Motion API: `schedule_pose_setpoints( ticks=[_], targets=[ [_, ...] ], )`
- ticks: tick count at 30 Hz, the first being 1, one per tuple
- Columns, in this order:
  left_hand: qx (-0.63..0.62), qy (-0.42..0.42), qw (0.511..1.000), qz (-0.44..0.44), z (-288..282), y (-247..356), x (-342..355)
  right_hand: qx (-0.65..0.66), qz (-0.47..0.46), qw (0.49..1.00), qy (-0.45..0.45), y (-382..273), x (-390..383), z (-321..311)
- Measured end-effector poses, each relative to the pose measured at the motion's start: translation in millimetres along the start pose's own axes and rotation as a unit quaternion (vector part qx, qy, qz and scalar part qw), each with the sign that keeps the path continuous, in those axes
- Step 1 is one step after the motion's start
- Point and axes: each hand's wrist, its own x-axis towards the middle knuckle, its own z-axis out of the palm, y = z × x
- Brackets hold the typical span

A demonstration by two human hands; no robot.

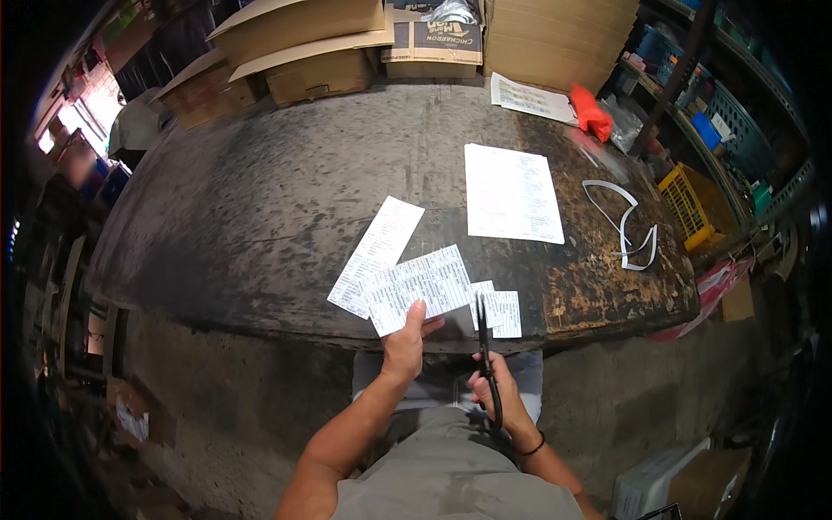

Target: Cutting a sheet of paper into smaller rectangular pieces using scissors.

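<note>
My left hand [406,345] pinches a printed paper sheet [420,286] near its lower edge, with the thumb on top. Just right of that sheet, my right hand [504,390] is closed round the handles of black scissors [484,347]. Their blades point away from me, close to the sheet's right end. Beneath the held sheet, a longer printed strip [388,230] lies slanted on the table. Small cut paper pieces [503,314] rest by the front edge, partly behind the scissors' blades.
A stack of printed sheets [511,192] lies on the worn dark table [260,191]. Curled white paper trimmings [633,225] are at the right. Cardboard boxes [321,78] line the back, beside a red-orange bag [591,113]. A yellow crate [689,204] stands past the right edge.
</note>
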Motion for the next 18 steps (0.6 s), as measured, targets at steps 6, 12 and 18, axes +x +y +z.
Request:
schedule_pose_setpoints(
  ticks=[6, 12, 18],
  targets=[
    [-0.006, -0.008, 0.999, -0.032, 5.3, -5.1, -1.5, -0.077, -0.003, 0.996, -0.046, -9.0, 1.5, 5.0],
    [0.012, -0.026, 0.999, -0.045, 10.4, -7.5, -6.9, -0.080, 0.043, 0.993, -0.070, -17.3, 5.2, 5.3],
    [0.002, -0.029, 0.998, -0.049, 8.4, -9.4, -6.0, -0.086, 0.026, 0.993, -0.073, -12.3, 8.1, 5.9]
  ],
)
